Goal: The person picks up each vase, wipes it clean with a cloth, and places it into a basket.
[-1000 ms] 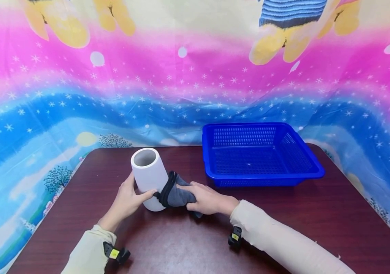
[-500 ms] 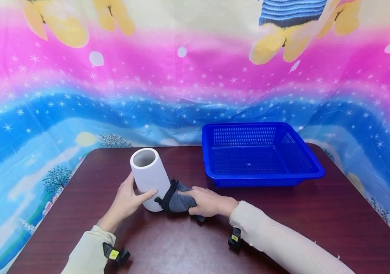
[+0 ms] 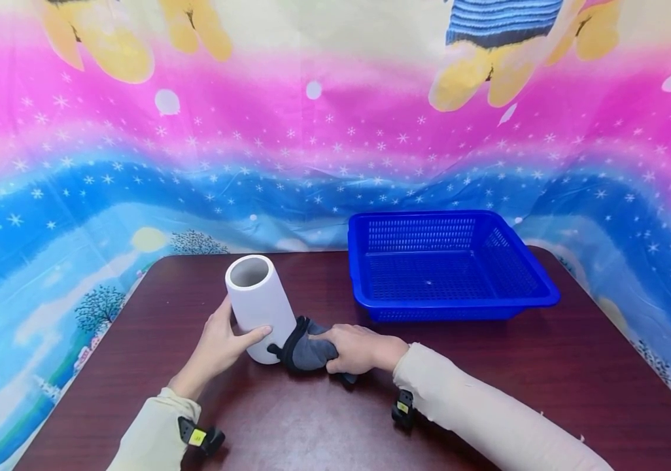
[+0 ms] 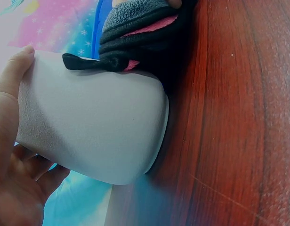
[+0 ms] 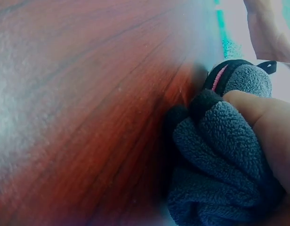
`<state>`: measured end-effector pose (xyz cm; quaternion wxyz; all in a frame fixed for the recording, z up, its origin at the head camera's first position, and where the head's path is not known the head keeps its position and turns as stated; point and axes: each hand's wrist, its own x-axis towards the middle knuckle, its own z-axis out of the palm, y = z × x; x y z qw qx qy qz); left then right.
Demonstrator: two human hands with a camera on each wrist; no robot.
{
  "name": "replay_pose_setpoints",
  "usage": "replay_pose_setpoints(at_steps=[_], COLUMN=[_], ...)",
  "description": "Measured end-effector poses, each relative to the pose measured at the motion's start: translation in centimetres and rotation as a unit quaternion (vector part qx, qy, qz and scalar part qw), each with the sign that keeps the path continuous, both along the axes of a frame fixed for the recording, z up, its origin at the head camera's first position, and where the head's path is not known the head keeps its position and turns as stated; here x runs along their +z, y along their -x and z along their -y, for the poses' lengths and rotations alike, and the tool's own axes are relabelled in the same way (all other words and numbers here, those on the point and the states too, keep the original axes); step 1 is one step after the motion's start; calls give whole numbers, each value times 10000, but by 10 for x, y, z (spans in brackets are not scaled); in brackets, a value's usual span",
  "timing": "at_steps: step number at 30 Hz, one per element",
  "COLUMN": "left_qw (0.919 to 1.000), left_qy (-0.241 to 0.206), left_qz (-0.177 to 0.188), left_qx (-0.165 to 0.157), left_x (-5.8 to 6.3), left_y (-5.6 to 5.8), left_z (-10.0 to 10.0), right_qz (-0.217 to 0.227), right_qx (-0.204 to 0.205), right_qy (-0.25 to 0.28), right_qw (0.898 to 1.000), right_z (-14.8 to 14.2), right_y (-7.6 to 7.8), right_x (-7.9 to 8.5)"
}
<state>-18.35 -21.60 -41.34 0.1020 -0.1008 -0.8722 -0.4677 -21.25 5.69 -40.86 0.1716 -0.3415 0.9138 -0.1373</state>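
A white tapered vase, its open mouth up, stands on the table, leaning slightly in the head view. My left hand grips its left side, with the thumb across the front and fingers behind. Bunched in my right hand is a grey terry cloth with black edging. The cloth presses against the vase's lower right side. In the left wrist view a black hanging loop lies over the vase wall, and pink lining shows between the folds. Thumb and fingers pinch the cloth in the right wrist view.
Behind my right hand, a blue perforated plastic basket sits near the table's back edge. The dark red wooden table reaches to a colourful printed curtain. Black wrist cameras hang from both sleeves.
My right hand and the cloth have slid down along the vase's right side, slightly toward me and to the right. The left hand and the vase have stayed in place.
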Motion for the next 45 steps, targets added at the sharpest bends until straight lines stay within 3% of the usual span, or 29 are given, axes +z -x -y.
replay_pose_setpoints(at_steps=[14, 25, 45], left_qw=[10000, 10000, 10000], left_qy=[-22, 0, -14], left_qz=[-6, 41, -73], left_qx=[-10, 69, 33], left_x=[-1, 0, 0], left_y=[0, -2, 0], left_z=[1, 0, -1], right_qz=[82, 326, 232], right_qx=[23, 11, -60], right_qy=[-86, 223, 406], right_qw=[9999, 9992, 9989], right_z=[1, -7, -24], right_y=[1, 1, -3], right_x=[1, -2, -1])
